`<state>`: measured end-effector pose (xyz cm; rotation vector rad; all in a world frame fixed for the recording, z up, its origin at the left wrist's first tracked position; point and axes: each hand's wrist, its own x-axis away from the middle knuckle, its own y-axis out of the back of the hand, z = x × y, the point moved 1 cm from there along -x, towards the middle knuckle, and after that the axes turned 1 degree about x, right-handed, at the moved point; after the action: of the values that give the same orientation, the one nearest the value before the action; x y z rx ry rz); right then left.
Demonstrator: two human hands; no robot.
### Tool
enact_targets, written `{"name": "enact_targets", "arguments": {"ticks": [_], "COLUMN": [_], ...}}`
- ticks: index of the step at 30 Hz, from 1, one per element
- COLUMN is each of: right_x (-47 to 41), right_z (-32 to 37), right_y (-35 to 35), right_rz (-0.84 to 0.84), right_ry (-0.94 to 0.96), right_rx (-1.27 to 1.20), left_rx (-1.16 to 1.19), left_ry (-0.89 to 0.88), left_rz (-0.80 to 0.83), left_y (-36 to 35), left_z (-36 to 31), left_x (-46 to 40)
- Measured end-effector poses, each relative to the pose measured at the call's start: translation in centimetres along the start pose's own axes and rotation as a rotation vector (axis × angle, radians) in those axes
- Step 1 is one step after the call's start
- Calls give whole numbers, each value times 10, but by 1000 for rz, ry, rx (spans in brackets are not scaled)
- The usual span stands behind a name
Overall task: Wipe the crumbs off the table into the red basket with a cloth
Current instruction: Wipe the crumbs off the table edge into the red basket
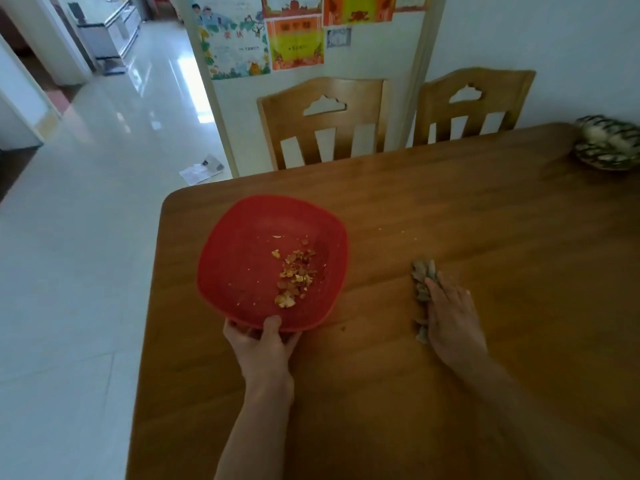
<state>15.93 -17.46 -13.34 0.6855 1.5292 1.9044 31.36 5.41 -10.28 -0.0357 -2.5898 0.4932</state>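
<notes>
Forearms reach forward over the wooden table, both bare. Left hand grips the near rim of the red basket, thumb over the lip and fingers curled beneath, the basket tilted up at its near side by the table's left edge. Orange-yellow crumbs lie heaped inside it, ahead of that thumb. Right hand lies flat, fingers straight, pressing the crumpled grey-brown cloth, which shows along its left side and past its fingertips. A few pale specks sit beyond the cloth. Bare wood stretches between the hands and far to the right, where a patterned bowl stands well apart near the far edge. Two chairs stand behind that edge.
</notes>
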Motion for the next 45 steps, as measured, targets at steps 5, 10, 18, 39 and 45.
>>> {"name": "enact_targets", "arguments": {"ticks": [5, 10, 18, 39, 45], "right_x": [-38, -107, -164, -114, -117], "right_z": [-62, -73, 56, 137, 171], "right_y": [11, 19, -8, -18, -31], "right_rz": [-24, -71, -36, -227, -57], "right_ry": [-161, -250, 27, -234, -189], "right_rx": [-14, -95, -234, -368, -248], "left_rx": [-26, -5, 19, 46, 118], "left_ry": [4, -23, -102, -184, -130], "left_rz": [18, 29, -30, -155, -227], "left_y": [-26, -33, -15, 110, 140], "left_z": [8, 7, -16, -92, -101], "left_x": [-11, -29, -45, -93, -111]}}
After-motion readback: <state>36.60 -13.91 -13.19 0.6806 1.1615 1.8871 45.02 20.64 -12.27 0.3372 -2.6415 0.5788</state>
